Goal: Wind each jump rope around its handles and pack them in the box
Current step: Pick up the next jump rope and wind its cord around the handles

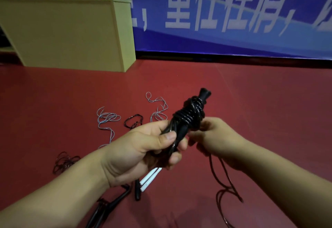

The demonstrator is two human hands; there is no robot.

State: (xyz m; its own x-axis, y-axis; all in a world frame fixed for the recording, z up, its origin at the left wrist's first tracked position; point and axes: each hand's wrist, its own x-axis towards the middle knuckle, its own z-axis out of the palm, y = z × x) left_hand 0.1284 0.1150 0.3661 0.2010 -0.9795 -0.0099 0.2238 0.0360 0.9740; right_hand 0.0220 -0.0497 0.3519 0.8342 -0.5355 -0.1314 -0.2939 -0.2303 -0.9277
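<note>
Jump rope in hand: I see the black jump rope [188, 118] held above the middle of the floor, its cord wound in tight coils around the paired black handles, whose tips point up and away from me.
Box: the yellowish box [68, 34] stands at the far left of the floor [251, 102], against the blue banner [233, 12], well apart from the ropes.
Banner: it runs along the far edge of the floor and carries large white characters.
Left hand: my left hand [143, 148] grips the lower part of the handles, thumb pressed across them.
Right hand: my right hand [215, 138] is curled at the coils on the right side; I cannot tell exactly which strand it pinches.
Loose tail: the unwound cord [224, 179] hangs from below the right hand and loops down towards the floor.
Other ropes: pale blue cords [107, 118] and dark cords [133, 121] lie tangled on the floor beyond my hands.
Other handles: two white handles [149, 179] lie side by side under my left hand, beside black handles [115, 200] near the floor's near edge.
</note>
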